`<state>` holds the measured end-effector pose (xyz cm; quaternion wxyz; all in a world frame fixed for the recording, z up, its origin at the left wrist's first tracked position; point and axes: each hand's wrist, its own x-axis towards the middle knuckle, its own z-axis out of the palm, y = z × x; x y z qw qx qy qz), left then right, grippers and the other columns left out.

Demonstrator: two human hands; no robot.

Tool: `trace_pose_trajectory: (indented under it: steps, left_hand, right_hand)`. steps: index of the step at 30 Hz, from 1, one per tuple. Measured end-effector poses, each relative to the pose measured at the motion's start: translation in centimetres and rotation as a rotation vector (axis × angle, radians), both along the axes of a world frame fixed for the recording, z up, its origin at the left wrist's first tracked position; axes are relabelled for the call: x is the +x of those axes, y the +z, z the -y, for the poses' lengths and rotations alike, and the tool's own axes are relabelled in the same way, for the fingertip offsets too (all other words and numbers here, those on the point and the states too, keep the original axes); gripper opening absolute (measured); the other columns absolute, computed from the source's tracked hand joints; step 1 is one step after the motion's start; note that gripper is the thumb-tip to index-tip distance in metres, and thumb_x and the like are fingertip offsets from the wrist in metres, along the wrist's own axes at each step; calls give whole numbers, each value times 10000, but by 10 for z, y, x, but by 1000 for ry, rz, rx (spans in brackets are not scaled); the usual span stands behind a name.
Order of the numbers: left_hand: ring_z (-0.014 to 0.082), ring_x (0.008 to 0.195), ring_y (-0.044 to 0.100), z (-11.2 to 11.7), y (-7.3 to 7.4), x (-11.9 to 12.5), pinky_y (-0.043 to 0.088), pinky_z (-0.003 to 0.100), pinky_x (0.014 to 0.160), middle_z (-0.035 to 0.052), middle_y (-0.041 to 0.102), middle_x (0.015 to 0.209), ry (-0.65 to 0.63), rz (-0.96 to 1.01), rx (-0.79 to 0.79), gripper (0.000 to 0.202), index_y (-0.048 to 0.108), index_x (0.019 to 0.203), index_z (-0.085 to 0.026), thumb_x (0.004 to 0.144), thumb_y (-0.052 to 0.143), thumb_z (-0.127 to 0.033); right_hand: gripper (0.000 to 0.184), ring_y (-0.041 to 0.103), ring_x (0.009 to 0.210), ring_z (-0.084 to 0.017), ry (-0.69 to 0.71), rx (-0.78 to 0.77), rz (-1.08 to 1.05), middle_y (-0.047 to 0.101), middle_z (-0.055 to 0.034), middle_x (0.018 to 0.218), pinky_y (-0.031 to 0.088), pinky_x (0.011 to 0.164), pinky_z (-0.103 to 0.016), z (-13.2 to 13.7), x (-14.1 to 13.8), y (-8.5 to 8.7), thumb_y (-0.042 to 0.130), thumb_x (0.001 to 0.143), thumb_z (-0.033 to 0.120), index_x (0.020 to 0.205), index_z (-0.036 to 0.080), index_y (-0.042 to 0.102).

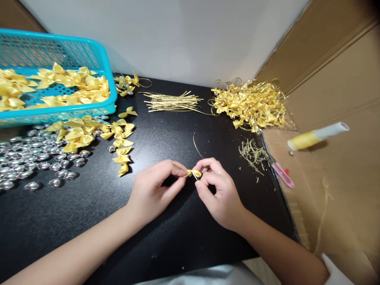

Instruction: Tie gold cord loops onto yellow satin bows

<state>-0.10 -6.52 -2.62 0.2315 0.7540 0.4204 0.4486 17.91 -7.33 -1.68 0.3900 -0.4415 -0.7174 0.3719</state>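
Between my hands is a small yellow ribbon bow (194,173), held above the black table (178,245). My left hand (158,186) pinches the bow's left side between thumb and fingertips. On the right, my right hand (218,190) is closed on a thin gold cord (197,146) at the bow; one end of it curves up and away beyond the fingers. What lies under the fingertips is hidden. Left of my left hand, several loose yellow bows (121,159) form a rough column.
A turquoise basket (111,91) of yellow bows stands at the back left, with many silver beads (44,156) in front. Cut gold cords (173,102) lie at the back middle. Finished-looking bows (252,103), cord scraps (252,154), pink-handled scissors (282,174) and a tube (317,135) are at right.
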Motion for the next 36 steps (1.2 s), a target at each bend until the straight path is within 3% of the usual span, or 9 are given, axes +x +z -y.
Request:
trace_pose_trajectory:
  steps: [18,25,31,36]
  left_hand:
    - [102,761,700,4,-4,0,560,187,720,9,714,819,-26,-10,90,126,602,846,-165,833,640,-45]
    - [106,754,706,5,-4,2,568,191,706,11,722,816,-12,26,69,115,617,833,-163,825,651,-54]
    - [122,746,702,4,-4,2,583,223,698,37,718,820,-57,3,139,114,616,859,-151,840,631,-40]
    - [133,748,689,2,-7,2,592,256,696,56,718,844,-33,-51,294,170,611,872,-146,817,649,10]
  right_hand:
    - [250,521,806,-143,-39,-20,-14,560,-67,970,428,810,-338,4,-4,-3,505,850,95,627,174,424]
    - [176,562,831,-148,-95,47,-6,561,-82,963,458,785,-303,9,-9,-8,491,865,86,716,158,550]
    - [171,572,831,-141,-103,33,-7,565,-84,961,464,760,-281,12,-10,-8,478,880,88,757,147,581]
    - [218,547,855,-163,-68,-15,23,551,-86,958,450,820,-337,7,-6,-4,481,885,115,674,158,512]
